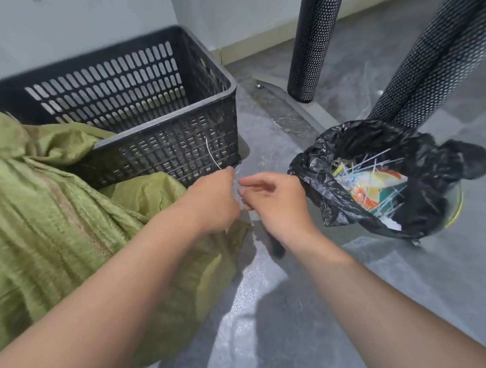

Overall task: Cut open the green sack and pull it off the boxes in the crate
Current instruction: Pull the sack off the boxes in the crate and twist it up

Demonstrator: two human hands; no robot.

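The green woven sack (62, 229) lies crumpled at the left, draped over the near left corner of the black slotted crate (158, 150). The part of the crate's inside that shows holds no boxes. My left hand (212, 202) is over the sack's right end and pinches a thin white strand (212, 156) that curves up in front of the crate wall. My right hand (274, 203) is right beside it, fingers curled; a dark tool handle (278, 249) sticks out below its wrist, and what the fingers hold is hidden.
A bin lined with a black bag (349, 201) stands at the right, holding white strands and colourful packaging. Behind it rise two black perforated table legs (310, 45). The floor (256, 312) is grey and glossy, and a white wall stands behind the crate.
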